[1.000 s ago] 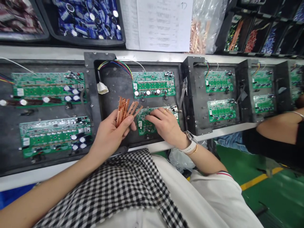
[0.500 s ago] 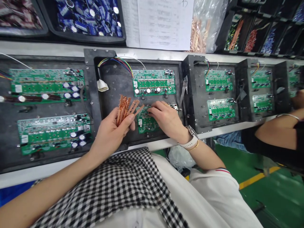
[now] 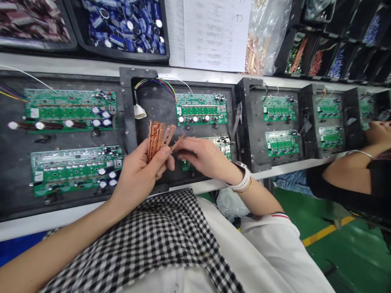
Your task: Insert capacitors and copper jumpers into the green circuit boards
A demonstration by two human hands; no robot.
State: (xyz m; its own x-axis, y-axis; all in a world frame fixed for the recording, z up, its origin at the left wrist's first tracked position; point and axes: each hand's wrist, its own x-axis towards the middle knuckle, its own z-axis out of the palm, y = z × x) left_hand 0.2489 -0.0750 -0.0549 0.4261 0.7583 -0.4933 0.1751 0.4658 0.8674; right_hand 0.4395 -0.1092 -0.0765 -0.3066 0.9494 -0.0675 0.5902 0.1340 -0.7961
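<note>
My left hand [image 3: 143, 162] is closed around a bundle of copper strips [image 3: 156, 138], flat, slotted pieces that fan upward out of the fist. One strip leans out to the right, toward my right hand [image 3: 203, 156]. The thumb and forefinger of that hand meet at this leaning strip, bent as in a pinch; their exact contact is partly hidden. Beneath my right hand lies a green circuit board [image 3: 224, 143], largely covered by the hand. Above it, in the same black fixture, is another circuit board [image 3: 201, 109] with round capacitors along its lower edge.
Circuit boards [image 3: 76, 171] with large capacitors lie in the left fixture. Behind stand a bin of blue capacitors [image 3: 122, 28], paper sheets [image 3: 214, 36] and a plastic bag of copper pieces [image 3: 256, 53]. Small-part bins [image 3: 317, 61] and a co-worker's arm [image 3: 351, 171] are at right.
My right hand has moved left, off the lower circuit board, to the leaning copper strip by my left hand. The left hand keeps its bundle. The view has shifted slightly.
</note>
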